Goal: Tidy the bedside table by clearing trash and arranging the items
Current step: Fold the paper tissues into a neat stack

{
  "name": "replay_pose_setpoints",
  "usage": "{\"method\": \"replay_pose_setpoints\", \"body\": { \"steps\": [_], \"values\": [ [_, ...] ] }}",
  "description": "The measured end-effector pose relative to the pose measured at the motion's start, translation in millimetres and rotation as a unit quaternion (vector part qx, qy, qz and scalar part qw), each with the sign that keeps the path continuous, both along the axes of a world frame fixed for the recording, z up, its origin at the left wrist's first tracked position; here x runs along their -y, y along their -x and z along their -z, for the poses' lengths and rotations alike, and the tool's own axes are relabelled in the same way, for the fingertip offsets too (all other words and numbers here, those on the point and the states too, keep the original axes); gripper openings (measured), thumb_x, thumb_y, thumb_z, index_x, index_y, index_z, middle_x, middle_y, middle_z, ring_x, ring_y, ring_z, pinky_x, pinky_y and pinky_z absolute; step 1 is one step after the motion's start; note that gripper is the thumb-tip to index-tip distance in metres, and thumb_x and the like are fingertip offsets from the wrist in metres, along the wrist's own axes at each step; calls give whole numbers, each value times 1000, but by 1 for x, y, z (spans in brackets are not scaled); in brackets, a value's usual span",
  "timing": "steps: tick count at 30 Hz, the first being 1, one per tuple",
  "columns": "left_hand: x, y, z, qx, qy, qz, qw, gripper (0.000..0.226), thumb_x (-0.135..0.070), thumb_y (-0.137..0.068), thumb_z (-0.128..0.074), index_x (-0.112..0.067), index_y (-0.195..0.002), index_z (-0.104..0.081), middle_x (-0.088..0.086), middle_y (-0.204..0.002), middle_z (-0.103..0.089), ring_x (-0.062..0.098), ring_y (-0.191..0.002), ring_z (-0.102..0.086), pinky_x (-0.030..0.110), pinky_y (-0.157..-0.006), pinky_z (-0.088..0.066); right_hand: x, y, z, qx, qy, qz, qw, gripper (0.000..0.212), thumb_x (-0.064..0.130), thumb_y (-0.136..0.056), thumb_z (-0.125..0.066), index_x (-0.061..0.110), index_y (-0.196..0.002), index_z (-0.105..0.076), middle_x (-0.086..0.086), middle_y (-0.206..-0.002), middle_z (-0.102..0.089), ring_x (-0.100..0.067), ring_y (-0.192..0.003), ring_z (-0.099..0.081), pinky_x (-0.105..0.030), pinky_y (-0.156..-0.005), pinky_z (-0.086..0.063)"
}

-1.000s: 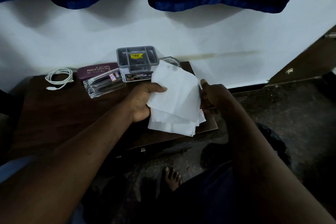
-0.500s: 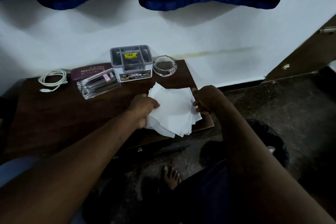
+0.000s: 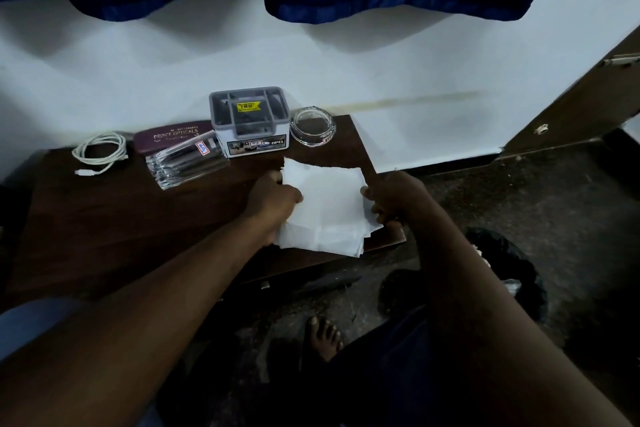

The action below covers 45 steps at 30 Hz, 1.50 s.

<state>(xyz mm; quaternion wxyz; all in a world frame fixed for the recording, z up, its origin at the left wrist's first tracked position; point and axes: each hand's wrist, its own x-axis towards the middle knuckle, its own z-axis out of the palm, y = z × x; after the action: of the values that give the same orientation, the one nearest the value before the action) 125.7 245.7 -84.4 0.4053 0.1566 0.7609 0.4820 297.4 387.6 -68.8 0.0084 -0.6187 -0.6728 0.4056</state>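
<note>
Tissues (image 3: 327, 208) gripped by both hands lie before gray organizer (image 3: 249, 121).

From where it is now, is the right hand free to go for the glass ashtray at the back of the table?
Probably not right away: the right hand is gripping the white tissues along with the left hand. Once it lets go, the path to the glass ashtray looks open, with only bare table between.

One cable (image 3: 100, 152), two cases (image 3: 187, 163), one organizer (image 3: 249, 121), one ashtray (image 3: 312, 126).
</note>
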Motion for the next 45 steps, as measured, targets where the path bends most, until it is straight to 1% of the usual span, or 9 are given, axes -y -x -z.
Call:
{"method": "replay_pose_setpoints", "body": {
  "steps": [3,7,12,19,23,31,38,43,45],
  "values": [
    [4,7,-3,-235,68,90,965,32,-20,-80,-72,-17,-112,-68,5,-107,-74,27,-97,-68,30,-76,-48,-1,-1,-1,69,-69,-52,994,33,44,-87,-69,13,-97,-74,-11,-87,-75,-22,-64,-67,-25,-59,-47],
    [8,14,-8,-295,131,105,941,37,-28,-77,-72,-12,-110,-70,11,-109,-74,33,-103,-69,35,-84,-55,1,3,-5,108,-110,-62,986,45,51,-86,-70,13,-111,-74,-13,-114,-73,-33,-105,-68,-27,-76,-41],
    [8,4,-7,-183,120,84,972,17,-26,-78,-75,-9,-82,-74,5,-79,-72,29,-84,-72,26,-55,-42,15,5,-3,62,-96,-68,991,50,44,-80,-82,10,-115,-72,-14,-115,-73,-32,-108,-69,-34,-88,-55],
    [5,8,-3,-62,91,46,993,22,-14,-73,-83,3,-84,-74,26,-89,-74,36,-68,-68,34,-66,-50,30,7,4,49,-90,-68,992,54,43,-76,-83,15,-120,-69,-10,-119,-73,-30,-111,-68,-38,-93,-57],
    [8,7,0,-63,88,55,993,21,-12,-71,-87,-10,-66,-67,12,-76,-73,23,-58,-61,27,-59,-46,33,12,4,55,-109,-67,990,48,43,-76,-82,14,-113,-69,-9,-112,-73,-32,-105,-68,-32,-79,-52],
    [8,5,-4,-28,41,9,999,24,-8,-70,-86,-7,-83,-65,7,-83,-71,19,-66,-59,25,-55,-44,33,17,4,-51,-16,35,998,49,26,-67,-91,11,-110,-72,-7,-102,-74,-26,-95,-70,-32,-80,-55],
    [12,8,-4,108,-12,-26,994,39,9,-72,-79,-14,-96,-59,10,-93,-74,23,-73,-70,29,-55,-51,43,28,-2,-81,73,86,990,65,15,-65,-94,0,-122,-65,-18,-117,-70,-37,-104,-69,-53,-87,-61],
    [17,15,-13,217,1,-13,976,29,3,-79,-73,2,-108,-72,20,-107,-76,37,-92,-74,50,-85,-61,49,36,-10,-109,83,70,988,54,5,-70,-90,-2,-118,-67,-19,-116,-70,-37,-104,-68,-48,-82,-60],
    [21,21,-18,246,13,-4,969,21,-3,-81,-75,1,-102,-74,19,-95,-78,32,-72,-75,39,-62,-62,51,40,-11,-142,56,61,986,50,1,-69,-87,-1,-115,-68,-17,-113,-72,-37,-105,-69,-50,-90,-60]
  ]
}}
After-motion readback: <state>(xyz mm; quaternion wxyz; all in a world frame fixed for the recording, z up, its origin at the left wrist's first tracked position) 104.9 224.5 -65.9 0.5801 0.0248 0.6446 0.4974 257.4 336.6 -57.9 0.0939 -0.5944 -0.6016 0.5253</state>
